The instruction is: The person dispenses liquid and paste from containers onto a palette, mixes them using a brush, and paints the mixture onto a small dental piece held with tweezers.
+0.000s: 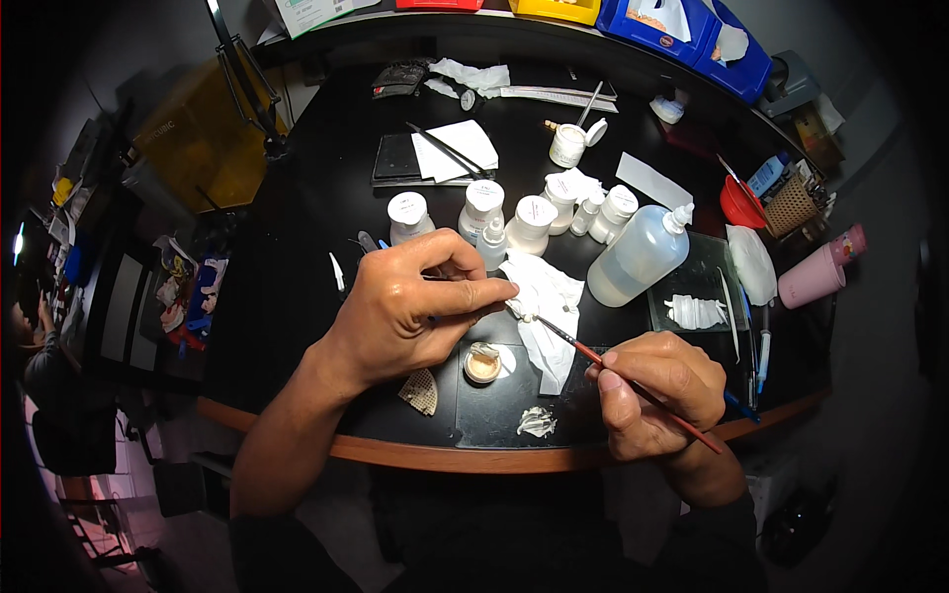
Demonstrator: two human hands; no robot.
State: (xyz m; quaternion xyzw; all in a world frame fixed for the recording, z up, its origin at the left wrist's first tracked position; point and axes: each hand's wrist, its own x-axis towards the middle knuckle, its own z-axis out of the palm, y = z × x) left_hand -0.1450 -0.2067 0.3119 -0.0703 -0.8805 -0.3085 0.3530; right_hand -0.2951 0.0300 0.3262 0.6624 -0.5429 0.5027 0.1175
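Observation:
My right hand (664,393) holds a thin red-brown brush (633,379) like a pen, its tip pointing up and left. The brush tip is close to the fingertips of my left hand (415,301), which are pinched together. A tiny whitish piece shows at those fingertips, too small to name. Behind the fingertips lies a crumpled white tissue (550,346). Just below my left hand stands a small open jar (482,364) of beige paste. A smear of whitish material (537,422) sits on a dark slab (484,425) near the table edge.
Several white-lidded jars (530,222) stand behind my hands, beside a large squeeze bottle (638,259) of clear liquid. Farther back are an open white jar (568,145) and a white paper pad (455,150). At right are a glass plate (707,257) and a pink cup (813,285).

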